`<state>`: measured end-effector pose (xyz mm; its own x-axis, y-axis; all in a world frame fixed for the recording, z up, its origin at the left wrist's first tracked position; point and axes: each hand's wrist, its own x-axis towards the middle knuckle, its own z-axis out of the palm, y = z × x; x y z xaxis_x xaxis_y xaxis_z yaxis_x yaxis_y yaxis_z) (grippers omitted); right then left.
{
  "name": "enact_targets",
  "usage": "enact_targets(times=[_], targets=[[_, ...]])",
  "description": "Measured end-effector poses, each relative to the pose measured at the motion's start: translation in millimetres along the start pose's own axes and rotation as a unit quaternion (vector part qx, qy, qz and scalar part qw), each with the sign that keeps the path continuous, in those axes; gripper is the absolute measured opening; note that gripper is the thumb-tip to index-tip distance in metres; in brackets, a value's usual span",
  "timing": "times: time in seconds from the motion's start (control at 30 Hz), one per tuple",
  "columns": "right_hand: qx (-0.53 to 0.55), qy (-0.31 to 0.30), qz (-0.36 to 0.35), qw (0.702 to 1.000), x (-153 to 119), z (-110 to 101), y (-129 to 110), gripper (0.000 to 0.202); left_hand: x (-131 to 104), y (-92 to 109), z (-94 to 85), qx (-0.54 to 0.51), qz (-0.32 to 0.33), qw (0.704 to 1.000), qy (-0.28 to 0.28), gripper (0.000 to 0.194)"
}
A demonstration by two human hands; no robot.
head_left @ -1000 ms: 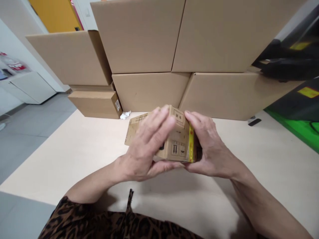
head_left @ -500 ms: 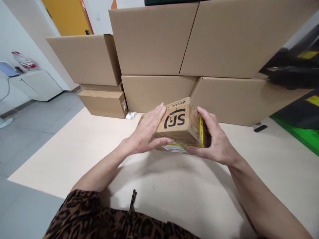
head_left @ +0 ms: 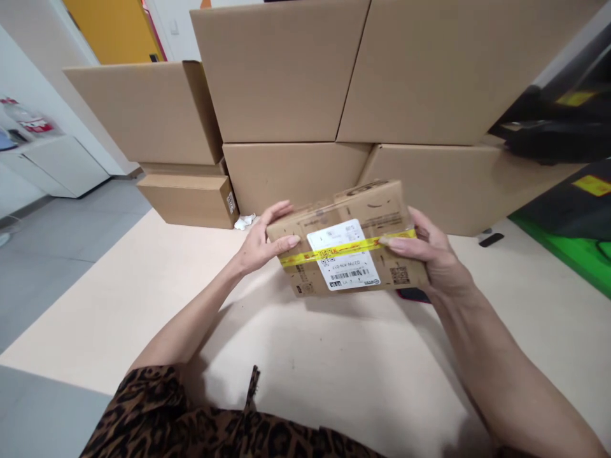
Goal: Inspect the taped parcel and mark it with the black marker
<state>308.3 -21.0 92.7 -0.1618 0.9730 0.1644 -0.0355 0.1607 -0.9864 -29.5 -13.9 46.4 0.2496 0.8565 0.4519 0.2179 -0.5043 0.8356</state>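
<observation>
A small brown cardboard box is held up over the pale table, tilted so that its labelled side faces me. A white shipping label with printed codes is on that side, and a yellow tape strip runs across it. My left hand grips the left end, thumb on the front face and fingers over the top edge. Around the right end is my right hand, its thumb pressed on the tape; its other fingers are mostly hidden behind the box.
Large cardboard boxes are stacked along the back of the table. At the left stands a smaller box beside crumpled white paper. A small black object lies at the right, near a green surface.
The box has been turned between my hands: its logo face has tipped away and the labelled, taped side now faces me. Both hands have shifted grip on its ends. The view has moved slightly.
</observation>
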Motion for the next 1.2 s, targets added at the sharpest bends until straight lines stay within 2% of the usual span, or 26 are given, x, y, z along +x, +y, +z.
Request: enact_targets(times=[0.07,0.13,0.27,0.37,0.43,0.53,0.67,0.73,0.8,0.9,1.0,1.1,1.2], targets=[[0.076,0.014,0.058,0.995,1,4,-4,0.072,-2,2,7.4,-0.013,0.046,0.998,0.034,0.104],[0.119,0.018,0.1,0.988,2,8,-8,0.072,-4,5,13.4,-0.007,0.07,0.997,0.042,0.117],[0.108,0.011,0.103,0.989,6,9,-6,0.066,-6,19,17.8,0.027,0.076,0.996,0.028,0.139],[0.088,0.027,0.087,0.992,11,5,2,0.053,-6,32,14.7,0.09,0.13,0.987,0.015,0.146],[0.092,0.053,0.085,0.991,13,4,6,0.046,-6,41,12.0,0.145,0.163,0.976,0.009,0.147],[0.119,0.085,0.094,0.985,15,4,8,0.041,-7,52,12.0,0.205,0.171,0.964,0.007,0.145],[0.127,0.075,0.114,0.982,16,9,7,0.04,-12,63,18.5,0.228,0.186,0.956,0.013,0.142],[0.126,0.071,0.14,0.98,15,12,6,0.043,-14,65,20.0,0.224,0.193,0.955,0.017,0.134],[0.131,0.071,0.154,0.977,13,15,6,0.047,-15,64,19.7,0.202,0.194,0.96,0.017,0.119],[0.127,0.055,0.128,0.982,8,16,8,0.06,-15,58,22.1,0.114,0.157,0.98,0.039,0.095],[0.119,0.06,0.071,0.988,0,16,10,0.079,-13,55,33.1,-0.056,0.06,0.993,0.081,0.086],[0.089,0.085,-0.042,0.992,-6,13,13,0.085,-9,60,43.5,-0.239,-0.055,0.963,0.114,0.08],[0.048,0.014,-0.156,0.986,-8,6,20,0.098,-3,66,40.8,-0.34,-0.14,0.918,0.147,0.066]])
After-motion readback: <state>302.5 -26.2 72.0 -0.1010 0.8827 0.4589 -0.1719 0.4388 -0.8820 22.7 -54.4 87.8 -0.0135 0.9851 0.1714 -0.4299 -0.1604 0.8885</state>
